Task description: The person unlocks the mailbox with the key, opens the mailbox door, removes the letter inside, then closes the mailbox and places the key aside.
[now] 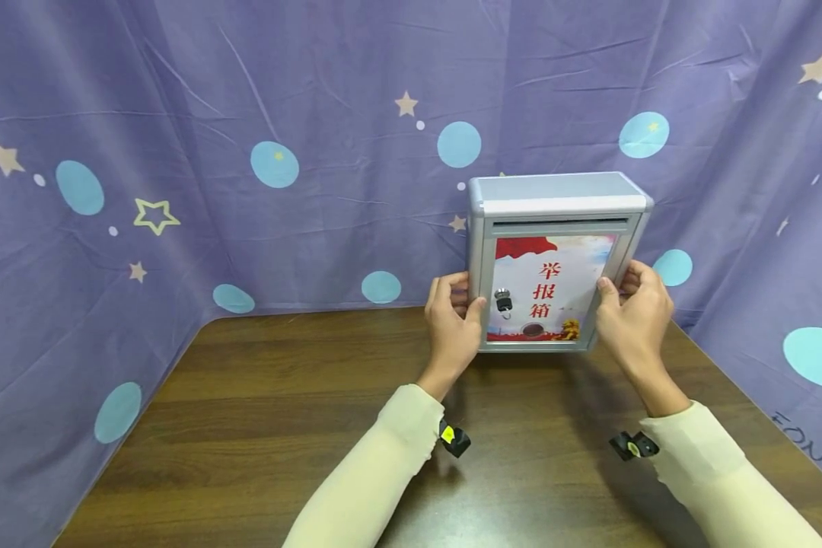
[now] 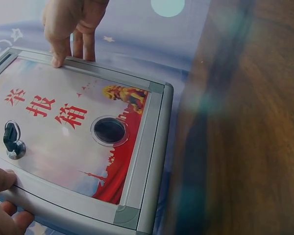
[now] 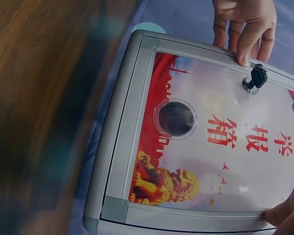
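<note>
A grey metal report box [image 1: 555, 281] with a slot near its top and red characters on a white front panel is held up between both hands. My left hand [image 1: 452, 320] grips its left side, thumb on the front frame. On the opposite side my right hand [image 1: 635, 320] holds the edge, thumb also on the front and fingers behind. A small key [image 1: 504, 304] with a black head sits in the lock at the panel's left. Low on the panel is a round dark window [image 2: 110, 130]. The box's back is hidden.
Below the box spreads a brown wooden table [image 1: 281, 426]. Behind and at both sides hangs a purple curtain [image 1: 356, 190] with stars and blue dots, close to the table's far edge.
</note>
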`<act>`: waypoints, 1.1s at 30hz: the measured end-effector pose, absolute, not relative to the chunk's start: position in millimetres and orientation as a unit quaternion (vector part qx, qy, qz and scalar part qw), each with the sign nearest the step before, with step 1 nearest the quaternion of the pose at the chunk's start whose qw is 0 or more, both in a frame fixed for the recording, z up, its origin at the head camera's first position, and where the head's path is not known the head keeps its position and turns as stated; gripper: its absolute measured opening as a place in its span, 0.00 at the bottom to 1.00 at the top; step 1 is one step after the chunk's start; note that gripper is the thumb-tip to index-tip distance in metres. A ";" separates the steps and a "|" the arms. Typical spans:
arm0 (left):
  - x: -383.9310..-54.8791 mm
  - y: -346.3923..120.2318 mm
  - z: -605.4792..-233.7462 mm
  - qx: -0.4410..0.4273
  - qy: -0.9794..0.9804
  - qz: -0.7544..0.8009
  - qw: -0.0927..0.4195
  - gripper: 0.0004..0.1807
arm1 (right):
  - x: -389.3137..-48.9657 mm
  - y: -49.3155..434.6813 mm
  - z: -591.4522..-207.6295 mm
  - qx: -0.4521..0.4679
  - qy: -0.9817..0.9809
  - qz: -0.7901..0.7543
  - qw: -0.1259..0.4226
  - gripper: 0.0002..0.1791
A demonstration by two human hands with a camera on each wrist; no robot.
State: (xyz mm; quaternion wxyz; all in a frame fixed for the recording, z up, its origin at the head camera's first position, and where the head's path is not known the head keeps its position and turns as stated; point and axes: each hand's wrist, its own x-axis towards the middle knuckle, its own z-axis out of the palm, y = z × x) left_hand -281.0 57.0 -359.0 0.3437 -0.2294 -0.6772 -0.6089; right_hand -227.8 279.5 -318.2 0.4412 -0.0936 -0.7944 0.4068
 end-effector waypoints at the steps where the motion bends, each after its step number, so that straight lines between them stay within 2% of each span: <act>1: -281.0 56.1 -357.5 -0.230 -0.674 -0.610 0.346 0.20 | -227.5 278.6 -316.8 -0.092 -0.794 0.409 0.441 0.21; 20: -281.1 27.6 -341.9 -0.219 -0.667 -0.614 0.361 0.21 | -229.1 255.0 -300.1 -0.039 -0.784 0.400 0.473 0.20; 33: -278.6 -6.7 -340.7 -0.203 -0.669 -0.610 0.373 0.21 | -230.9 226.4 -304.1 -0.013 -0.789 0.410 0.458 0.20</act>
